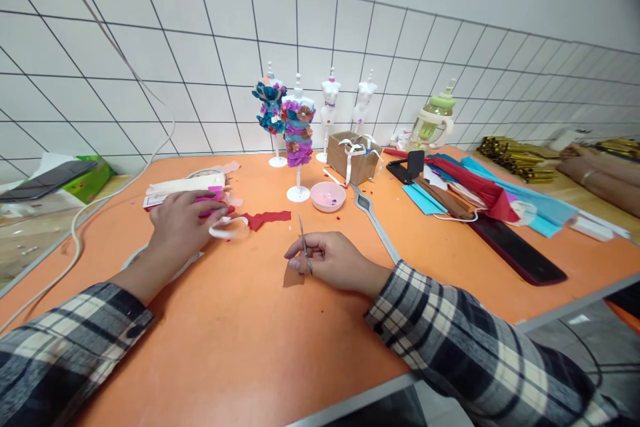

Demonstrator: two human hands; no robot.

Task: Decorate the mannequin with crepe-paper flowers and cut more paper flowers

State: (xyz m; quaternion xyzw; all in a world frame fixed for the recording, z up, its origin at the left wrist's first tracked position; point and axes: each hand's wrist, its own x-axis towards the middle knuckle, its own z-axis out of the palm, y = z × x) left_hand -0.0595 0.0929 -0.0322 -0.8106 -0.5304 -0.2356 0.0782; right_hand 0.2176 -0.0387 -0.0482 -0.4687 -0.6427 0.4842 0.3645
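Observation:
My left hand (185,220) reaches over a small pile at the left, fingers stretched out and partly curved. Under and beside its fingertips lie magenta crepe paper (213,193) and a blurred white loop (229,228); I cannot tell whether it grips either. A torn strip of red crepe paper (267,218) lies just to the right. My right hand (333,260) rests near the table's middle, closed on slim metal tweezers (303,240) with the point upward. Beyond it stands a small white dress form (299,173) covered in purple, teal and brown paper petals.
A pink bowl (328,197) sits beside the dress form's base. Behind are a teal-flowered form (270,107), two plain white forms, and a cardboard box (345,159) with white ribbon. Coloured paper, a dark phone (520,250) and a bottle (435,117) occupy the right.

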